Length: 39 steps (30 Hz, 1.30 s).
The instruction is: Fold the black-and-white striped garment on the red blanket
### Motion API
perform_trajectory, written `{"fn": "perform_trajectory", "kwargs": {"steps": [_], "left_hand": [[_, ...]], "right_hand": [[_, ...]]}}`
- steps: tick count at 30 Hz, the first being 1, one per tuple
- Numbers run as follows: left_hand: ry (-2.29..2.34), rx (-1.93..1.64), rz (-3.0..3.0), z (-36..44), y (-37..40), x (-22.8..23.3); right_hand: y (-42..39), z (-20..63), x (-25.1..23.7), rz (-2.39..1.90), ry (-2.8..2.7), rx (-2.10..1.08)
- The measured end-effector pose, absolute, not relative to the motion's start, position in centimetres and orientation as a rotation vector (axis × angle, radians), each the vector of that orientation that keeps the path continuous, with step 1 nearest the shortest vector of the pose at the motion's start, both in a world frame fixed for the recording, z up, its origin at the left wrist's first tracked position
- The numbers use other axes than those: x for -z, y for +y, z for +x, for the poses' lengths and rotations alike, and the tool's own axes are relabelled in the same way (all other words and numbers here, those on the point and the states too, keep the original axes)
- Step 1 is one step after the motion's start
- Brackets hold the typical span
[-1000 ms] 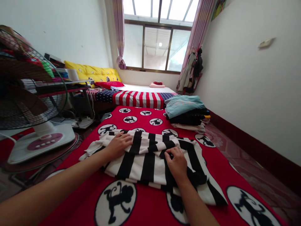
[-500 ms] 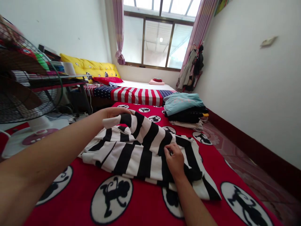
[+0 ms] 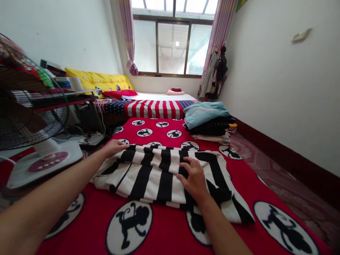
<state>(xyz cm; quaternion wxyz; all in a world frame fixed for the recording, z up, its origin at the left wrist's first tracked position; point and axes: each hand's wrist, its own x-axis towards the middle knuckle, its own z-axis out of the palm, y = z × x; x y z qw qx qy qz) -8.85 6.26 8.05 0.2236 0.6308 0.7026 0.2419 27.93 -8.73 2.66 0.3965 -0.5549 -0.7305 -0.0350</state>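
Cloth (image 3: 152, 177) partly hidden by right grip (image 3: 194, 179); fan (image 3: 33, 118) cropped at left.

Black and white stripes are borne by the garment (image 3: 162, 180), black monkeys in white circles by the red blanket (image 3: 170, 226). From the garment, red-and-white stripes and starred navy are shown on the bed cover (image 3: 156, 109) at twelve o'clock, pale blue atop the clothes stack (image 3: 207, 115) between one and two, yellow on the cushion (image 3: 98, 78) near eleven.

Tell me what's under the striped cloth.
The red blanket runs under the striped cloth; a monkey print is partly covered at its near edge. Whether anything else lies beneath cannot be seen.
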Motion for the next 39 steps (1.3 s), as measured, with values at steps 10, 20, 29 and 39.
{"fn": "perform_trajectory", "kwargs": {"steps": [10,20,29,39], "left_hand": [[1.207,-0.540,2.854,-4.6,1.8,-8.5],[1.136,-0.323,2.923,-3.3,-1.0,-8.7],[1.477,-0.530,2.643,-1.5,-0.5,-8.3],[1.912,-0.637,2.479,-6.6,3.8,-5.7]], "right_hand": [[-8.6,27.8,-2.6,-1.348,-1.744,0.085],[-8.7,27.8,-2.7,-1.281,-1.658,-0.028],[-6.9,29.8,-3.6,-1.371,-1.407,-0.157],[0.1,34.1,-4.5,-1.889,-1.747,0.072]]}}
